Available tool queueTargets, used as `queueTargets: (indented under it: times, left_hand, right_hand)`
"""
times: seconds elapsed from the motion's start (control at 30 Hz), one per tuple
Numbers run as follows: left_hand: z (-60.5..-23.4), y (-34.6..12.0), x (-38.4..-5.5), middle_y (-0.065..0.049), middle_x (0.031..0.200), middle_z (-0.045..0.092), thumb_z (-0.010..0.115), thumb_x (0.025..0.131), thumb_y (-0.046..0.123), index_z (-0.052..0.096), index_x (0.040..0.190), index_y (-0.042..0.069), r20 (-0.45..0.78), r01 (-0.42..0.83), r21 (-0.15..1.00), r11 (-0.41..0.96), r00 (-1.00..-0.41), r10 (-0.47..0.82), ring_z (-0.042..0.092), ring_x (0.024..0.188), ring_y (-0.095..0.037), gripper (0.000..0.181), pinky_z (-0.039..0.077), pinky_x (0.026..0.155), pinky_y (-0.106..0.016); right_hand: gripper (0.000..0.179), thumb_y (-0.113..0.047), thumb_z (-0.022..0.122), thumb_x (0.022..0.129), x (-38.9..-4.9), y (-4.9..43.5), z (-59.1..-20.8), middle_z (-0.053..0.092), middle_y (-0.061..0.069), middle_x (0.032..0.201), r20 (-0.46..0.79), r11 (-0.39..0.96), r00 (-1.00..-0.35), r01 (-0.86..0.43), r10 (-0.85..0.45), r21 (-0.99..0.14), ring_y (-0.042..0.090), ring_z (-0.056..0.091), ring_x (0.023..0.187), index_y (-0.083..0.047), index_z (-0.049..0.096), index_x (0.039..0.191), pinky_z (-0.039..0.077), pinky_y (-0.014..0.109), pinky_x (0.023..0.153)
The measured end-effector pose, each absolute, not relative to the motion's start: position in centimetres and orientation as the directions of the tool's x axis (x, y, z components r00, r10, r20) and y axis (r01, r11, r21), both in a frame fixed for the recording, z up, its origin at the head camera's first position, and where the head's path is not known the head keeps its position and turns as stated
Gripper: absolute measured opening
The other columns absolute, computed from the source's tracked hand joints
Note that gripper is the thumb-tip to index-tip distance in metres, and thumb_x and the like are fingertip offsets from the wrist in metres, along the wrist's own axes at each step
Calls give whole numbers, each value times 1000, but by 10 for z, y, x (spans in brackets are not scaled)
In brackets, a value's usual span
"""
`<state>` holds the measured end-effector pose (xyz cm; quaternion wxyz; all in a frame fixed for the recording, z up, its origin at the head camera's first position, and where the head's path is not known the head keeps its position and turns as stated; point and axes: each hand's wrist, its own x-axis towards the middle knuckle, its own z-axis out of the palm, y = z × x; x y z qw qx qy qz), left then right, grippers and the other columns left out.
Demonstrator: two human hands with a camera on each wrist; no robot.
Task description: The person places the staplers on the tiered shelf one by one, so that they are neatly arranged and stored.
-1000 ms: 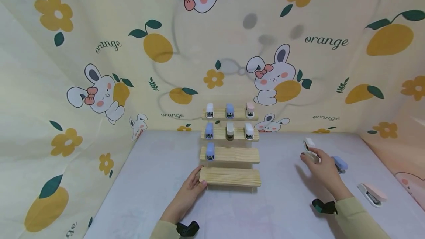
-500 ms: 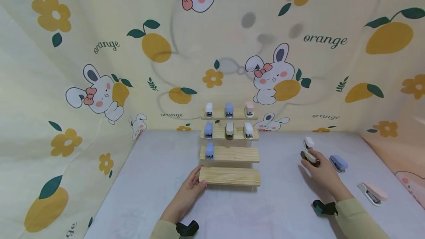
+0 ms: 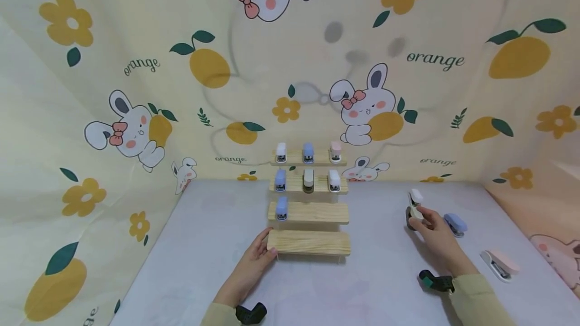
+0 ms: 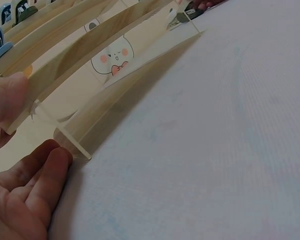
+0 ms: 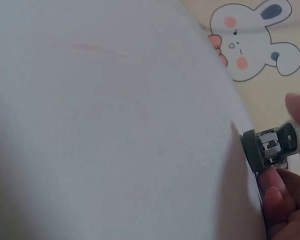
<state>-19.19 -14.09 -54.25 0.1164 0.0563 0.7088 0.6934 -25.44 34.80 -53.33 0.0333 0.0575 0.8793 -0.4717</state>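
Note:
A tiered wooden display rack (image 3: 309,243) stands at mid-table. My left hand (image 3: 250,265) holds the left end of its lowest board, the thumb (image 4: 9,97) against the wood and other fingers down beside the clear leg. At the right, my right hand (image 3: 438,239) pinches a small stapler (image 3: 413,216) with a cream top and dark green base. In the right wrist view this stapler (image 5: 271,145) shows its metal front between thumb and fingers, close over the table. Just behind it is a white stapler (image 3: 415,196); a blue stapler (image 3: 455,224) lies right of the hand.
A pink stapler (image 3: 500,264) lies nearer on the right. Several staplers fill the top two tiers; the third tier has one blue stapler (image 3: 282,208) at its left end. A patterned cloth backdrop (image 3: 254,84) rises behind the table.
My right hand has turned the cream and green stapler from lying slantwise to pointing more away from me. My left hand stays on the rack. The head view has shifted slightly.

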Motion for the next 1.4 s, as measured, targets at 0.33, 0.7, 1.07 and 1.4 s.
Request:
queueTargets:
  times: [0.33, 0.7, 1.07, 1.4]
  left_hand:
    - [-548, -147, -192, -21, 152, 31, 61, 95, 35, 24, 154, 20, -93, -85, 995, 44, -967, 238, 33, 139, -33, 71, 30, 111, -44]
    - [-542, -147, -192, -20, 155, 25, 60, 95, 34, 23, 154, 19, -86, -79, 996, 40, -965, 249, 28, 140, -33, 71, 27, 112, -45]
    - [-544, -146, -192, -17, 155, 27, 61, 95, 35, 24, 154, 22, -96, -88, 995, 44, -965, 244, 30, 140, -30, 71, 27, 113, -44]
    - [-548, -143, -193, -18, 154, 29, 61, 95, 37, 25, 153, 25, -102, -92, 994, 54, -964, 245, 30, 140, -30, 70, 26, 113, -45]
  right_hand:
    - [81, -49, 48, 99, -259, 337, -532, 15, 34, 151, -144, 552, -987, 163, 77, -818, 47, 30, 129, 0, 9, 151, 32, 62, 103]
    - [80, -54, 38, 100, -258, 339, -525, 3, 36, 153, -152, 577, -988, 114, -18, -809, 55, 16, 136, 0, 5, 150, 22, 67, 106]
    - [95, -58, 55, 92, -255, 339, -528, 18, 32, 152, -128, 580, -990, 137, 56, -803, 48, 31, 128, 1, 10, 151, 35, 60, 99]
    - [95, -62, 56, 89, -247, 332, -520, 30, 30, 147, -156, 629, -986, 160, 61, -761, 46, 37, 126, 1, 18, 150, 43, 56, 95]
